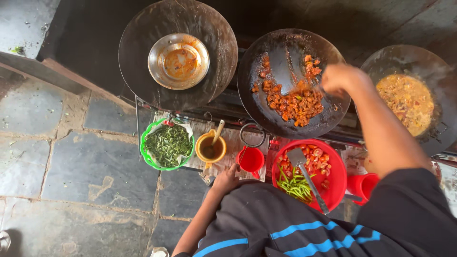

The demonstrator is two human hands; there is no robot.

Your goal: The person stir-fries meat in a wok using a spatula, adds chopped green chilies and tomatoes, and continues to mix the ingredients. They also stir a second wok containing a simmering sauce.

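My right hand (339, 78) is closed in a fist over the right rim of a dark wok (266, 114). It grips what looks like the handle of a grey spatula (288, 61) that reaches into the pan. Orange-red fried pieces (295, 102) lie in the wok's lower half. My left hand (225, 178) rests on the paper-covered ledge (233, 143), fingers spread, holding nothing. It sits just left of a red cup (251, 159) and below a yellow cup (211, 148) with a spoon in it.
A flat dark griddle (143, 71) carries a sauce-smeared steel bowl (178, 61). A green basket (145, 157) of chopped greens stands at the left. A red bowl (335, 183) holds tomato, green chillies and a metal turner. Another wok (431, 66) of yellow curry sits far right. Stone floor lies left.
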